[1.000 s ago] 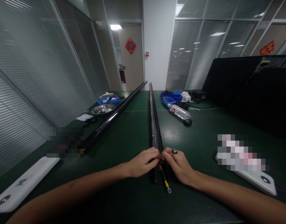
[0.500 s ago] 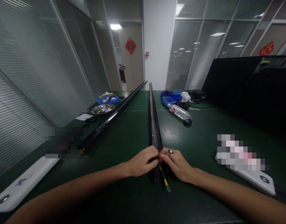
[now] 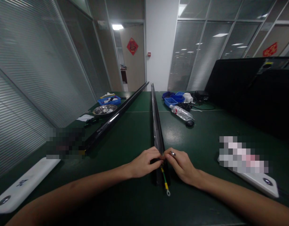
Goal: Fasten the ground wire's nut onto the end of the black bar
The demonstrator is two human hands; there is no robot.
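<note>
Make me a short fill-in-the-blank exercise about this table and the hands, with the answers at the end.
1. The left hand and right hand are close together over a long dark strip; the right one wears a ____.
2. The short wire near them is green and ____.
3. A clear plastic ____ lies near the blue trays.
4. The tabletop is dark ____.

Missing words: ring; yellow; bottle; green.
</note>
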